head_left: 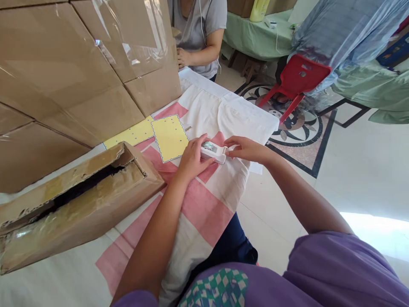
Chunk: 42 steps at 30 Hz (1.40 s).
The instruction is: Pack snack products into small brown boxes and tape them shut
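Observation:
A small white device (213,151) with a greenish window lies on the pink-and-white checked cloth (204,209) near the table's edge. My left hand (191,158) is curled around its near end and holds it. My right hand (246,149) pinches at the device's far end with thumb and fingers pressed together; what is between them is too small to name. Just left of the device lie a yellow dotted card (169,137) and a second yellow strip (131,134) beside it.
A torn cardboard box (73,200) lies at the left on the table. Large taped cartons (79,72) are stacked behind it. Another person in a grey shirt (198,30) sits at the far end. A red chair (295,79) stands on the tiled floor.

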Motion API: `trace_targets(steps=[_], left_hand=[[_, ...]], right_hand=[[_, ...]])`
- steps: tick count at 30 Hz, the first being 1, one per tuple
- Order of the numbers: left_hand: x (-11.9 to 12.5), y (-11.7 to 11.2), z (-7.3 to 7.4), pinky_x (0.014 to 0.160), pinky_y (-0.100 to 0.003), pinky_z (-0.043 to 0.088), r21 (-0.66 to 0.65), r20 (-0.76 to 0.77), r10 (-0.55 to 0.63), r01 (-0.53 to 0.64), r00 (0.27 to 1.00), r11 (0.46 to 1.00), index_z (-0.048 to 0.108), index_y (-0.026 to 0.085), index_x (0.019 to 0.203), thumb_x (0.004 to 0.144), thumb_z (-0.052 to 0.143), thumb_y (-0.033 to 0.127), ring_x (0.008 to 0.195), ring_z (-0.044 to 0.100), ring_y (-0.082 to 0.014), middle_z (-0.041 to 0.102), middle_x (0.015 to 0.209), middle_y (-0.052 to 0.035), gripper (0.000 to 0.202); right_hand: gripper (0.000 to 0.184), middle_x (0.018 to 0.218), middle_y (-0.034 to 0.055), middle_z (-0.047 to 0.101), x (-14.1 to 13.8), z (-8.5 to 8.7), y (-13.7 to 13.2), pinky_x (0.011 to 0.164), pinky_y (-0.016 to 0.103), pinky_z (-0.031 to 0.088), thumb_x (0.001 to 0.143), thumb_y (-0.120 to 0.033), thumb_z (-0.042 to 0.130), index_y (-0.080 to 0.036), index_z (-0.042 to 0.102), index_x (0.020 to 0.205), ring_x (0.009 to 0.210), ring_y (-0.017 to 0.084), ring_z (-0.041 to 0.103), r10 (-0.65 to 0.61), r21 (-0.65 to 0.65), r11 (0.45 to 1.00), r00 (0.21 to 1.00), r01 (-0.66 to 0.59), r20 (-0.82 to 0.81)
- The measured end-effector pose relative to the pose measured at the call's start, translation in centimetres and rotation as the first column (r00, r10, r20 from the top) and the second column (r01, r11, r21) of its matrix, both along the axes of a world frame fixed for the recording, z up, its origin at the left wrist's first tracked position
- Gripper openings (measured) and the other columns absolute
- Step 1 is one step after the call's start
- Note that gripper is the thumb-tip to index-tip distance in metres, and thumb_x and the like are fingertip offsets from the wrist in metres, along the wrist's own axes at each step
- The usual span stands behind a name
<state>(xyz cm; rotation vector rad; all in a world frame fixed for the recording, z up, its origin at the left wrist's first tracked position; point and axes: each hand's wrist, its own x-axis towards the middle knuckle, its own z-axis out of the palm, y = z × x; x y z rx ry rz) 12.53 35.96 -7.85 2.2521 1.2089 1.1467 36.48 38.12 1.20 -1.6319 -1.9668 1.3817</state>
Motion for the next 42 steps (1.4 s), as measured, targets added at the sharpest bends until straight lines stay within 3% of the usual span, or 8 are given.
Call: trace_targets(steps=[8, 12, 15, 18, 23, 29, 37, 42], left_hand=[[-0.1, 0.0, -0.1, 0.114, -0.048, 0.047, 0.045, -0.018, -0.001, 0.002, 1.000, 0.999, 0.029, 0.025, 0.158, 0.088, 0.080, 0.038, 0.134, 0.055, -0.0296, 0.062, 0.143, -0.0130, 0.088], [-0.1, -0.1, 0.0, 0.114, -0.048, 0.048, 0.051, -0.022, 0.000, 0.001, 1.000, 0.999, 0.031, 0.025, 0.157, 0.089, 0.080, 0.039, 0.134, 0.055, -0.0296, 0.062, 0.143, -0.0131, 0.085], [-0.1, -0.1, -0.1, 0.114, -0.047, 0.047, 0.068, -0.018, 0.004, -0.002, 1.000, 0.998, 0.030, 0.025, 0.158, 0.088, 0.081, 0.038, 0.135, 0.055, -0.0293, 0.062, 0.143, -0.0127, 0.087], [-0.1, -0.1, -0.3, 0.114, -0.047, 0.047, 0.071, -0.029, 0.013, -0.011, 0.999, 0.997, 0.025, 0.025, 0.160, 0.088, 0.081, 0.036, 0.135, 0.055, -0.0293, 0.062, 0.144, -0.0129, 0.092], [-0.1, -0.1, -0.3, 0.115, -0.048, 0.047, 0.068, -0.045, 0.026, -0.023, 0.999, 0.997, 0.023, 0.024, 0.160, 0.088, 0.080, 0.038, 0.137, 0.055, -0.0303, 0.060, 0.145, -0.0130, 0.092], [-0.1, 0.0, -0.4, 0.115, -0.047, 0.046, 0.076, -0.028, 0.011, -0.009, 1.000, 0.997, 0.023, 0.024, 0.160, 0.088, 0.080, 0.038, 0.136, 0.055, -0.0298, 0.061, 0.144, -0.0130, 0.093], [-0.2, 0.2, -0.5, 0.115, -0.047, 0.045, 0.072, -0.011, 0.001, 0.000, 1.000, 0.997, 0.020, 0.024, 0.162, 0.086, 0.081, 0.034, 0.135, 0.055, -0.0294, 0.062, 0.145, -0.0118, 0.097], [-0.1, 0.1, -0.4, 0.112, -0.047, 0.047, 0.029, 0.010, 0.014, -0.015, 1.000, 0.999, 0.025, 0.023, 0.161, 0.081, 0.085, 0.031, 0.132, 0.057, -0.0309, 0.063, 0.144, -0.0119, 0.100]], right_hand=[[0.038, 0.074, -0.0004, 0.070, 3.3, -0.7, -1.3, 0.059, 0.030, 0.034, 0.083, -0.041, 0.073, -0.024, 0.071, 0.117, 0.065, 0.015, 0.054, 0.020, -0.086, 0.996, 0.999, -0.023, -0.034], [0.027, 0.073, 0.0006, 0.068, 4.0, -1.3, -1.7, 0.059, 0.030, 0.034, 0.085, -0.045, 0.071, -0.021, 0.075, 0.097, 0.065, 0.014, 0.052, -0.035, -0.089, 0.996, 0.997, 0.030, -0.064], [0.033, 0.069, 0.0019, 0.065, 3.3, -1.7, -1.8, 0.052, 0.029, 0.028, 0.088, -0.052, 0.068, -0.020, 0.070, 0.079, 0.054, 0.010, 0.041, -0.071, -0.180, 0.982, 0.994, 0.055, -0.085], [0.032, 0.067, 0.0031, 0.067, 2.0, -2.2, -1.7, 0.050, 0.030, 0.029, 0.087, -0.053, 0.069, -0.022, 0.067, 0.080, 0.051, 0.011, 0.040, -0.042, -0.232, 0.972, 0.999, 0.038, -0.011], [0.024, 0.072, 0.0036, 0.068, 0.4, -3.0, -2.0, 0.062, 0.031, 0.038, 0.081, -0.042, 0.073, -0.024, 0.058, 0.079, 0.071, 0.020, 0.060, -0.064, 0.029, 0.998, 0.944, 0.057, 0.323], [0.015, 0.078, 0.0037, 0.066, 0.2, -3.2, -2.7, 0.062, 0.031, 0.034, 0.074, -0.022, 0.068, -0.023, 0.054, 0.076, 0.075, 0.019, 0.057, -0.027, 0.116, 0.993, 0.916, -0.021, 0.401], [0.019, 0.063, -0.0065, 0.040, 2.8, -1.4, -4.6, 0.059, 0.029, 0.032, 0.076, -0.018, 0.059, -0.024, 0.057, 0.094, 0.062, 0.013, 0.039, -0.047, 0.020, 0.999, 0.999, 0.048, -0.024], [0.024, 0.065, -0.0084, 0.040, 5.8, -1.3, -6.6, 0.055, 0.027, 0.026, 0.082, -0.023, 0.063, -0.025, 0.057, 0.105, 0.057, 0.010, 0.033, -0.060, 0.050, 0.996, 0.972, 0.073, -0.225]])
